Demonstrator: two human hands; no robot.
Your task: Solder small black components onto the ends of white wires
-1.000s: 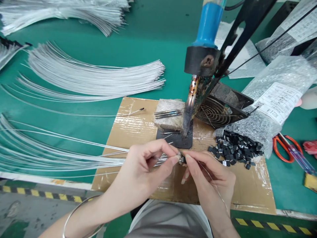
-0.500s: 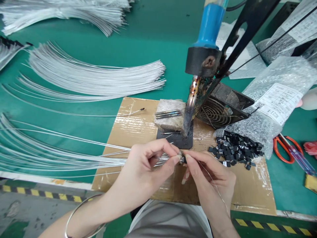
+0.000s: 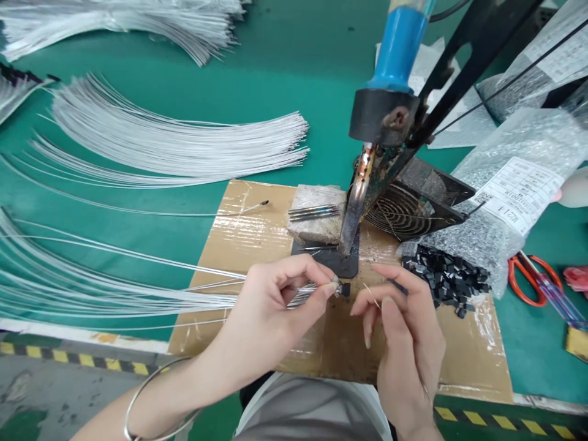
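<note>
One small black connector [image 3: 344,290] at the tip of the left hand [image 3: 280,300], above the cardboard sheet [image 3: 255,254], just below the metal nozzle [image 3: 353,211] in the view. Left thumb and forefinger close together at its left end; whether the pinch sits on the connector itself or the wire ends, cannot tell. White wires [image 3: 202,300] trail left from that hand. Right hand [image 3: 411,337] apart from the connector, fingers part-curled and spread, a thin wire [image 3: 373,295] crossing them; firm grip or loose, cannot tell. Loose black pieces [image 3: 448,278] heaped beyond it.

Handling, by judgement: connector very light, probably hard and smooth, apt to spin or slip if squeezed off-centre. White wires look springy; their long sweep could tug it round. Joint between them likely the fragile spot. Best hold: fingertips on the connector's flat sides, wires steadied close behind. Thin wire looks soft, easily kinked; take it near its end.
</note>
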